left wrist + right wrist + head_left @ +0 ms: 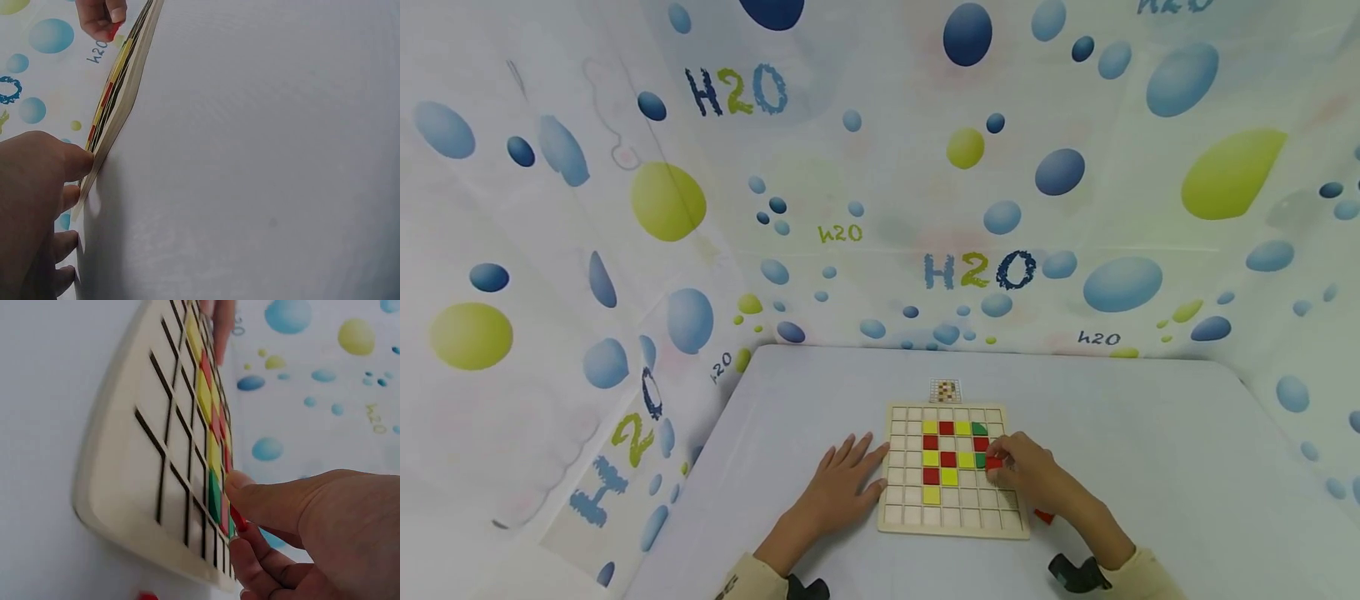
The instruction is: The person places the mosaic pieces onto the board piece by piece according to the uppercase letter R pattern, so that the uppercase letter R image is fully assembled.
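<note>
A wooden grid board (904,510) lies on the table, with red, yellow and green tiles set in several of its squares. My right hand (1043,479) is over the board's right side and pinches a red tile (238,519) between thumb and fingers, close to a green piece (214,499). At the board's left edge, my left hand (847,487) rests with fingers spread; its thumb touches the side in the left wrist view. One green piece (979,429) near the top right has a rounded corner.
A small printed card (945,391) with a coloured grid pattern lies just beyond the board. Loose red on the table (1150,433) shows beside the board's right edge, a red piece (1044,517) partly under my right forearm. A bubble-patterned sheet (880,167) hangs behind.
</note>
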### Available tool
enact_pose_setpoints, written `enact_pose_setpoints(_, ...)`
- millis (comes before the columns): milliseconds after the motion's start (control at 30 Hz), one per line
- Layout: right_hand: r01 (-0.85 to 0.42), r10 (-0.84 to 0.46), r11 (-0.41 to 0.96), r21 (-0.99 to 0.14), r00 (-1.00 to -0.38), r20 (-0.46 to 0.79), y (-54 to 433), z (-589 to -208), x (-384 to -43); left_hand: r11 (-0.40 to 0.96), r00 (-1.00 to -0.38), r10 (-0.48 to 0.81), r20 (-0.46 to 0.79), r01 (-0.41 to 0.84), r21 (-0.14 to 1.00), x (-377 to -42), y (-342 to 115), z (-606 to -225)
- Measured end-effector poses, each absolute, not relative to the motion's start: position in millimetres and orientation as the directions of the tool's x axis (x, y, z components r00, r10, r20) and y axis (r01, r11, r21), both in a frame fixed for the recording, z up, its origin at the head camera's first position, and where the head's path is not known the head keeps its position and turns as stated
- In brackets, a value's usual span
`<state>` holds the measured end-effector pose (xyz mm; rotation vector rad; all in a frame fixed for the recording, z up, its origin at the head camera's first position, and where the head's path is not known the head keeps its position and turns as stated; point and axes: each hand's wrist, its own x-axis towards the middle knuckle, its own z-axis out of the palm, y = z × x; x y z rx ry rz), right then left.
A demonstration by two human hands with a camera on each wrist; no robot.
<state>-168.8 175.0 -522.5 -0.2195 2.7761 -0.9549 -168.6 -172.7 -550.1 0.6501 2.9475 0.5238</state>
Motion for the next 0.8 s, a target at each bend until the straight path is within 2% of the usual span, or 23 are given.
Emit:
enact_pose_setpoints(400,-0.186,-0.285,0.768,-0.613,-0.956,-0.067,142,-534,-147,0.85,-0.905,0.424,-0.012,0.394,0.349,-169,-174,-552)
enact_pose_setpoints(800,-0.202,-0.262,0.791,-0.577,-0.965,-0.022,132,-538,-141,0.853,-0.907,0.421,-0.012,0.392,0.344,-169,-174,-553)
